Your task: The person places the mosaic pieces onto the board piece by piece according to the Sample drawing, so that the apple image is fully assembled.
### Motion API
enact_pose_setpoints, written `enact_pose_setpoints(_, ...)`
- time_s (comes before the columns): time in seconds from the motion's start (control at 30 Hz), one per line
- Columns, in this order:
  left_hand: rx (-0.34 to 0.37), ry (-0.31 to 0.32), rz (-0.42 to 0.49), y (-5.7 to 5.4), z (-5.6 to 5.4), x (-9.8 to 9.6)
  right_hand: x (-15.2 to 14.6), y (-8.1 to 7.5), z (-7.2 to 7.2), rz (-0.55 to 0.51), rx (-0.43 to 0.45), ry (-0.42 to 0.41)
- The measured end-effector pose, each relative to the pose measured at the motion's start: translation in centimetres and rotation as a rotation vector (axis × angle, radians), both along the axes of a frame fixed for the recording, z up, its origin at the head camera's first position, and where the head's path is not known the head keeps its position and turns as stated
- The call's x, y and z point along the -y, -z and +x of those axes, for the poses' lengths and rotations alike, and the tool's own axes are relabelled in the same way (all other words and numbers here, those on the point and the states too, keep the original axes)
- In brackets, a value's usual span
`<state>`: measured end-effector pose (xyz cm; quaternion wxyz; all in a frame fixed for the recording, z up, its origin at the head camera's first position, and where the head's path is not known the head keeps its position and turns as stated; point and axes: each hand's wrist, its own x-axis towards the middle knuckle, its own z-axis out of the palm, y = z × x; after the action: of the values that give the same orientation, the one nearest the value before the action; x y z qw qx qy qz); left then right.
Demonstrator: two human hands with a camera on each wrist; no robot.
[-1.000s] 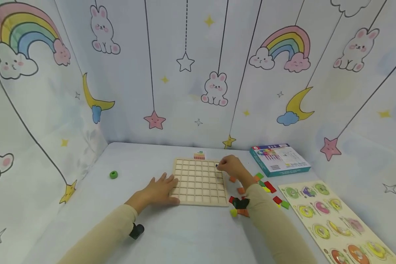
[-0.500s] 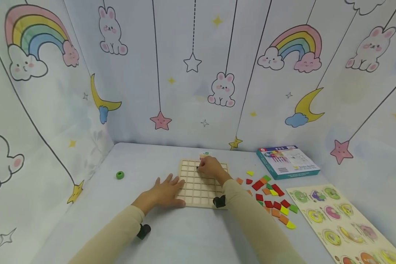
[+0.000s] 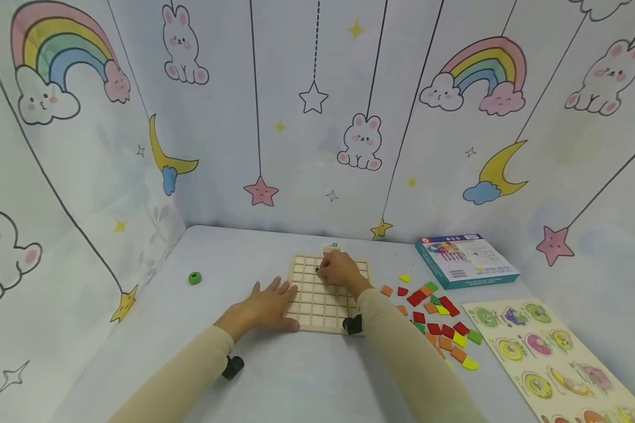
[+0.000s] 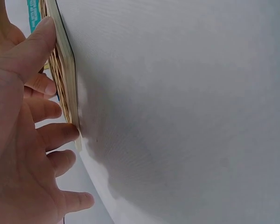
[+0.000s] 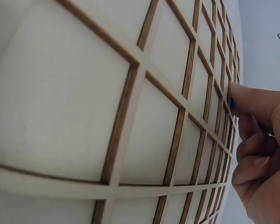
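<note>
A square wooden grid board [image 3: 309, 310] lies on the table, its cells divided by raised slats. My left hand [image 3: 268, 304] lies with fingers spread along the board's left edge, thumb and fingertips on its rim in the left wrist view. Over the far part of the grid, left of its middle, my right hand [image 3: 341, 272] pinches a small dark blue piece [image 5: 232, 103] between thumb and index finger. Most of this piece is hidden by the fingertips, so I cannot tell its shape. The other right fingers are curled in.
A small picture card [image 3: 333, 245] is behind the board. Several red, orange, yellow and green tiles [image 3: 419, 318] lie scattered to the right. Further right are a teal box [image 3: 468, 261] and a fruit picture board [image 3: 526, 367]. A green bead [image 3: 194, 278] sits at the left.
My right hand has moved left across the far rows with the dark piece, then stays nearly still over the last half second. My left hand keeps its place. The head view has shifted slightly.
</note>
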<state>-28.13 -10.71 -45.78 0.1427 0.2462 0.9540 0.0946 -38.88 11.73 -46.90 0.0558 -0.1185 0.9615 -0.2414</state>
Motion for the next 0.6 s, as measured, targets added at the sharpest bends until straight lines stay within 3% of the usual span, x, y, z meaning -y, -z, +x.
enact_pose_setpoints(0.37, -0.005, 0.001, 0.007, 0.7, -0.3, -0.3, -0.2, 0.3, 0.6, -0.020, -0.071, 0.027)
enact_pose_setpoints(0.6, -0.015, 0.001, 0.004, 0.9, -0.2, 0.0, -3.8, -1.4, 1.1, -0.255, -0.075, 0.056)
